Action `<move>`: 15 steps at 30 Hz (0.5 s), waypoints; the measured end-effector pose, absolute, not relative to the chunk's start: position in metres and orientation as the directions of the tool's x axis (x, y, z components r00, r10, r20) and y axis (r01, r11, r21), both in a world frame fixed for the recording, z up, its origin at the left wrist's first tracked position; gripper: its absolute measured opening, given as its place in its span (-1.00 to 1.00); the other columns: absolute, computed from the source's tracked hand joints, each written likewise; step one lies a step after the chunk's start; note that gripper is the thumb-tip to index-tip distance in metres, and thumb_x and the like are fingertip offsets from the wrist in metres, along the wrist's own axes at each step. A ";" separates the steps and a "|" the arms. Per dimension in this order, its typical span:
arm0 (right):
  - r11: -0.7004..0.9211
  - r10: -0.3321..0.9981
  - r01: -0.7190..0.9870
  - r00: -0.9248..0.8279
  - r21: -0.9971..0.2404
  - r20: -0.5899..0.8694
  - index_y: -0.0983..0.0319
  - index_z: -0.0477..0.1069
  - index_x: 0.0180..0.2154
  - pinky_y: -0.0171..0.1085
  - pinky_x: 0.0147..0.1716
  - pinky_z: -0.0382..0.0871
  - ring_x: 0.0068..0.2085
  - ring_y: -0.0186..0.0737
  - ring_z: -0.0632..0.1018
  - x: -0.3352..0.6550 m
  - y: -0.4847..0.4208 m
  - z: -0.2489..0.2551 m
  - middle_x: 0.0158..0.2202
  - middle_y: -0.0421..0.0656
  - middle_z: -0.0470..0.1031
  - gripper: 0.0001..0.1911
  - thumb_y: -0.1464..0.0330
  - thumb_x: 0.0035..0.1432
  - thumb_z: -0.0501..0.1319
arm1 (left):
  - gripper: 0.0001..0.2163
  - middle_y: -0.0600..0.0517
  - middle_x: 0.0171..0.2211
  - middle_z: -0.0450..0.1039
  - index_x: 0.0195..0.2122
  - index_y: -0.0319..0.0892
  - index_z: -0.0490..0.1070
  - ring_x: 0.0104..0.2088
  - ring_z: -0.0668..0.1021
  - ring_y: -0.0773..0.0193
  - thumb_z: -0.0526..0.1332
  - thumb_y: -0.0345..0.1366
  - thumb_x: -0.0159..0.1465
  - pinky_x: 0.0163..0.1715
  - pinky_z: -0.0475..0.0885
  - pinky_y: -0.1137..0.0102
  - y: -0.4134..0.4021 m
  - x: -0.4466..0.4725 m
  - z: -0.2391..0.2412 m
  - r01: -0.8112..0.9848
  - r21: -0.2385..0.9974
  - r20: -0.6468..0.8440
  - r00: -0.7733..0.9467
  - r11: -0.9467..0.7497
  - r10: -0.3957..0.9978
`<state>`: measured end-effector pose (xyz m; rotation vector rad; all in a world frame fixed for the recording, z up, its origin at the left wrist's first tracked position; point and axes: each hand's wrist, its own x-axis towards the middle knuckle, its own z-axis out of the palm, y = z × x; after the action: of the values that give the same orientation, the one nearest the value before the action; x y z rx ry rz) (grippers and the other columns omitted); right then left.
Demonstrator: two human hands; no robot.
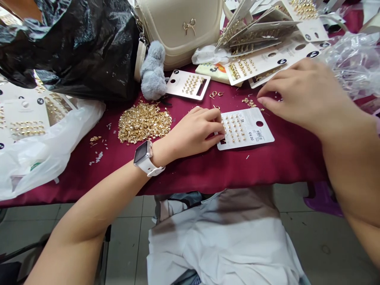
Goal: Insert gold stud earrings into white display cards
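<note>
Left grip (192, 132), fingers together against the edge of an earring card (249, 128) just under it; right grip (299, 93), fingers apart, above loose gold studs (248, 102); risk there: one stray brush, studs scattering across the table (267, 170).

Pale grey square floor tiles (320, 233) with thin dark joints fill the bottom of the frame. Above them, a table spread with glossy burgundy cloth (225, 170) runs across the middle, its front edge hanging down. A purple plastic object (322, 200) sits beneath the table at right, and a dark metal chair leg (105, 253) stands at lower left. White fabric (219, 237) lies bunched at bottom centre. A black plastic bag (71, 51) heaps at upper left, a cream handbag (178, 27) stands at top centre
</note>
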<state>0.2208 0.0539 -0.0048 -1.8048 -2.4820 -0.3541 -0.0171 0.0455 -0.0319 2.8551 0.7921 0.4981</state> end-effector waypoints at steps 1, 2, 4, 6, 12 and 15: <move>0.277 0.942 0.946 -0.302 0.169 0.148 0.31 0.54 -0.16 0.08 0.00 0.31 0.03 0.13 0.42 0.219 0.055 -0.008 -0.10 0.01 0.55 -0.70 0.32 0.23 0.10 | -0.81 -0.02 -0.24 0.46 -0.29 -0.18 0.53 -0.27 0.47 0.26 0.13 -0.30 0.32 -0.17 0.26 0.34 0.045 -0.017 -0.032 0.473 0.198 0.283 0.811 -0.859 0.512; 0.268 0.948 0.948 -0.291 0.169 0.130 0.32 0.53 -0.13 0.06 -0.01 0.31 0.03 0.10 0.43 0.216 0.056 -0.010 -0.09 0.01 0.55 -0.69 0.33 0.25 0.08 | -0.80 -0.02 -0.26 0.46 -0.29 -0.18 0.53 -0.27 0.47 0.26 0.11 -0.29 0.33 -0.17 0.25 0.34 0.045 -0.017 -0.032 0.470 0.174 0.286 0.817 -0.865 0.501; 0.244 0.958 0.958 -0.262 0.152 0.112 0.34 0.53 -0.11 0.04 -0.01 0.30 0.05 0.07 0.43 0.212 0.057 -0.014 -0.07 0.02 0.54 -0.67 0.35 0.27 0.05 | -0.77 -0.02 -0.29 0.46 -0.28 -0.19 0.52 -0.26 0.46 0.26 0.07 -0.28 0.35 -0.17 0.24 0.34 0.044 -0.017 -0.032 0.466 0.115 0.285 0.831 -0.877 0.478; 0.238 0.962 0.962 -0.252 0.132 0.102 0.35 0.53 -0.11 0.02 -0.02 0.30 0.05 0.07 0.43 0.211 0.057 -0.015 -0.07 0.02 0.55 -0.68 0.38 0.26 0.07 | -0.75 -0.02 -0.32 0.46 -0.29 -0.20 0.50 -0.26 0.45 0.25 0.04 -0.27 0.37 -0.17 0.24 0.34 0.043 -0.016 -0.032 0.464 0.050 0.283 0.843 -0.884 0.458; 0.256 0.957 0.967 -0.254 0.006 0.140 0.36 0.55 -0.15 0.04 0.01 0.27 0.05 0.09 0.42 0.212 0.061 -0.019 -0.10 0.02 0.55 -0.72 0.35 0.25 0.13 | -0.73 0.00 -0.34 0.47 -0.32 -0.20 0.47 -0.28 0.45 0.25 0.01 -0.27 0.39 -0.19 0.25 0.35 0.044 -0.015 -0.033 0.442 -0.074 0.292 0.866 -0.894 0.405; 0.292 0.939 0.956 -0.288 0.008 0.187 0.35 0.55 -0.23 0.08 -0.03 0.29 0.00 0.12 0.45 0.214 0.064 -0.024 -0.16 0.03 0.55 -0.71 0.33 0.26 0.10 | -0.73 0.00 -0.34 0.47 -0.32 -0.20 0.47 -0.28 0.45 0.25 0.01 -0.27 0.38 -0.20 0.26 0.36 0.044 -0.015 -0.033 0.435 -0.084 0.303 0.868 -0.896 0.393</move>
<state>0.2135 0.0635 -0.0235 -1.7780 -2.4041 -0.1765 -0.0148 0.0444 -0.0333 3.1811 0.7097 0.4637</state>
